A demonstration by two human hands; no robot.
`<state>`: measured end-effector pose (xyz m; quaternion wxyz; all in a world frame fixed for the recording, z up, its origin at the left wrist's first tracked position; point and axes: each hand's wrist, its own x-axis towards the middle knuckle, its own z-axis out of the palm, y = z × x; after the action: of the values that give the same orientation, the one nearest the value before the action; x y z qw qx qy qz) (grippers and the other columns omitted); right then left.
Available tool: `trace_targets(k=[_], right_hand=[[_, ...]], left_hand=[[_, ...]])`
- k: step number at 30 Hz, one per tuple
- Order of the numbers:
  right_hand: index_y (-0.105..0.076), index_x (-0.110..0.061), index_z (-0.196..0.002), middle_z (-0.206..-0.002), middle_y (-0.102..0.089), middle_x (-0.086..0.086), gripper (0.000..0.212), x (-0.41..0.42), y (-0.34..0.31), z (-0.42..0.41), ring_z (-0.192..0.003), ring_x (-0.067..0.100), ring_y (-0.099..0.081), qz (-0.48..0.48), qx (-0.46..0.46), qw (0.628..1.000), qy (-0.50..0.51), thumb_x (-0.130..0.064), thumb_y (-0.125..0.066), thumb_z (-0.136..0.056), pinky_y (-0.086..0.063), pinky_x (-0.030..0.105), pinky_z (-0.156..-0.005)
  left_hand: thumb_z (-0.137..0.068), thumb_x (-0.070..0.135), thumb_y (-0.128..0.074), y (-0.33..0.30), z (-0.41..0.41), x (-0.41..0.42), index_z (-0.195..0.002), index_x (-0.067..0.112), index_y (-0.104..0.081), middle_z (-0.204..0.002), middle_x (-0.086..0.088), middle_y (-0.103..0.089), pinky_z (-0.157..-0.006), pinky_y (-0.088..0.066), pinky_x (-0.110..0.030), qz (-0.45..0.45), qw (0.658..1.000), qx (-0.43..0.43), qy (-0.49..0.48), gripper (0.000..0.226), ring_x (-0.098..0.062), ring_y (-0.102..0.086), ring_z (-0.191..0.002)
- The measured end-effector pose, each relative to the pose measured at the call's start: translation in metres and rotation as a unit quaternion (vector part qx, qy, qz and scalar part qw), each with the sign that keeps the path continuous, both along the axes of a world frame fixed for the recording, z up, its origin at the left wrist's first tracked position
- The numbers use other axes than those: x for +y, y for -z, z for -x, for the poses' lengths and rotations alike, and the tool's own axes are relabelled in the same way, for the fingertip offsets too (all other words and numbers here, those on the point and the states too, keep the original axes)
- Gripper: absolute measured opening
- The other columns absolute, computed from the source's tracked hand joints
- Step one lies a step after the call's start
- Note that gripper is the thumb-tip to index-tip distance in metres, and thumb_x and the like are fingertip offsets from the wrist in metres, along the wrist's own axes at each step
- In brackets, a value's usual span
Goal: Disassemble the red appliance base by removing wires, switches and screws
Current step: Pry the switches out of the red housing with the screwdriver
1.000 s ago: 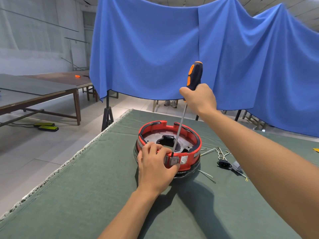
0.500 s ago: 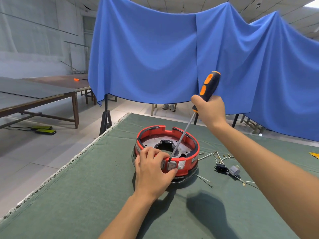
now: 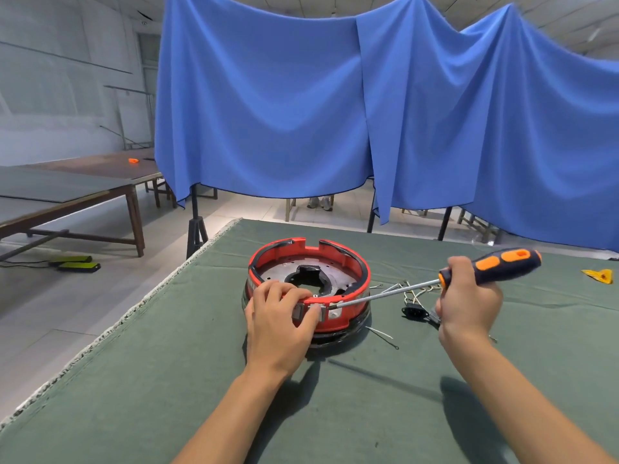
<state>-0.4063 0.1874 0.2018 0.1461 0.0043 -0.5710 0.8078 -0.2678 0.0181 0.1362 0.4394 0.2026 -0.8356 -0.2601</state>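
The round red appliance base [image 3: 351, 262] sits on the green table cover [image 3: 167, 380], with a grey metal plate inside it. My left hand [image 3: 278, 323] grips its near rim, fingers over a small grey switch block [image 3: 310, 311]. My right hand [image 3: 469, 303] holds a screwdriver [image 3: 495, 266] with a black and orange handle. Its shaft lies almost level, and the tip touches the near rim just right of the switch block.
Loose wires [image 3: 408, 291] and a black socket part [image 3: 415, 312] lie right of the base; a thin wire [image 3: 382, 336] lies in front. A yellow scrap [image 3: 599, 275] sits far right. The table's left edge [image 3: 110, 333] drops to the floor. A blue cloth [image 3: 335, 112] hangs behind.
My right hand has swung the screwdriver down from nearly upright to almost level, moving right and lower. The tip stays at the near rim. My left hand keeps its grip.
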Motion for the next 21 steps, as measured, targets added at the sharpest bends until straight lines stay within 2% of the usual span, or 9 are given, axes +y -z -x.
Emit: trace_targets(k=[3, 7, 14, 21], right_hand=[[-0.052, -0.015, -0.056, -0.039, -0.047, -0.011, 0.018, 0.002, 0.015, 0.002, -0.034, 0.011, -0.033, 0.03, -0.033, 0.999, 0.013, -0.03, -0.059, -0.064, -0.026, 0.022, -0.04], [-0.049, -0.015, -0.057, -0.037, -0.044, -0.009, 0.02, 0.003, 0.026, 0.004, -0.028, 0.011, -0.03, 0.06, -0.042, 0.997, 0.018, -0.03, -0.06, -0.066, -0.023, 0.016, -0.035], [-0.048, -0.014, -0.058, -0.038, -0.044, -0.01, 0.019, 0.004, 0.031, 0.0, -0.03, 0.01, -0.03, 0.086, -0.051, 0.995, 0.007, -0.023, -0.06, -0.07, -0.021, 0.014, -0.035], [-0.047, -0.013, -0.057, -0.039, -0.042, -0.009, 0.019, 0.005, 0.032, -0.005, -0.031, 0.009, -0.028, 0.103, -0.051, 0.993, 0.003, -0.026, -0.059, -0.065, -0.02, 0.014, -0.036]], left_hand=[[-0.08, 0.045, -0.051, 0.0, 0.0, 0.0, -0.094, 0.031, -0.068, -0.101, 0.017, -0.053, -0.099, -0.029, -0.038, -0.001, 1.0, -0.002, 0.002, 0.026, -0.001, -0.032, -0.11], [-0.082, 0.044, -0.05, -0.001, 0.0, 0.001, -0.093, 0.03, -0.068, -0.101, 0.016, -0.055, -0.098, -0.03, -0.037, -0.003, 1.0, -0.002, -0.003, 0.025, -0.002, -0.033, -0.11], [-0.09, 0.037, -0.039, -0.002, 0.001, 0.002, -0.096, 0.026, -0.069, -0.104, 0.014, -0.058, -0.099, -0.029, -0.039, -0.009, 1.0, -0.007, -0.011, 0.033, -0.005, -0.034, -0.112], [-0.096, 0.023, -0.052, -0.001, 0.0, 0.002, -0.098, 0.024, -0.069, -0.105, 0.012, -0.056, -0.1, -0.03, -0.042, -0.009, 1.0, -0.014, -0.015, 0.018, -0.008, -0.034, -0.114]])
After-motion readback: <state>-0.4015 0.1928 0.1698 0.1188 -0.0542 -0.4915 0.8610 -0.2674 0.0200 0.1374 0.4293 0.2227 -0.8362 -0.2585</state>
